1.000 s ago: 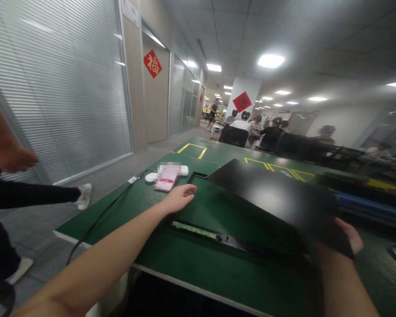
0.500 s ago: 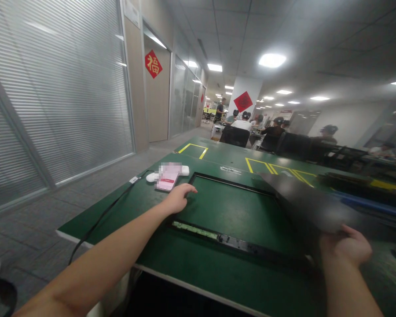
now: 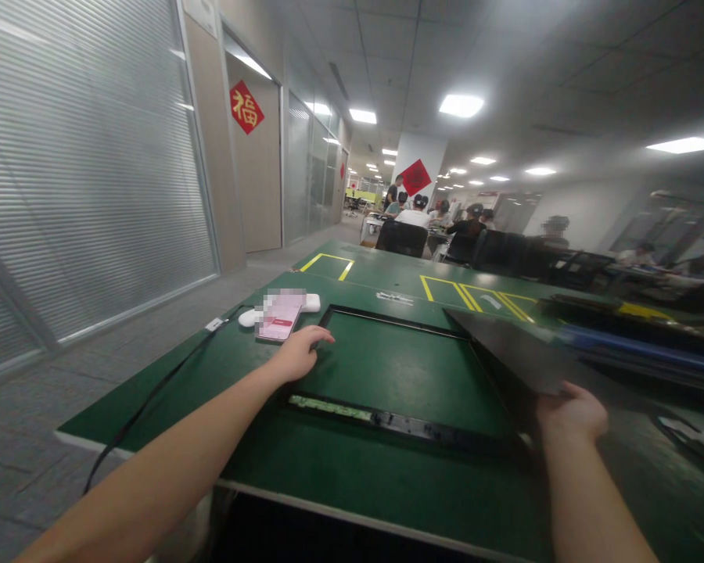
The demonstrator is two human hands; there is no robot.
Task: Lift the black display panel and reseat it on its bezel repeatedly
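Note:
A thin black rectangular frame lies flat on the green table, with table surface showing through its middle. Along its near side runs a strip of green circuit board. My left hand is closed over the frame's left side, fingers pointing inward; its grip is partly hidden. My right hand grips the near edge of a dark flat panel, thumb on top. The panel is tilted at the frame's right side, its far left corner close to the frame's far right corner.
A phone and a white object lie left of the frame. A black cable hangs over the table's left edge. Dark long parts and a blue strip lie at right. Several people sit in the background.
The view has turned slightly right, so everything sits further left. My right hand and the panel have slowed and look sharper. My left hand stays at the frame's left side.

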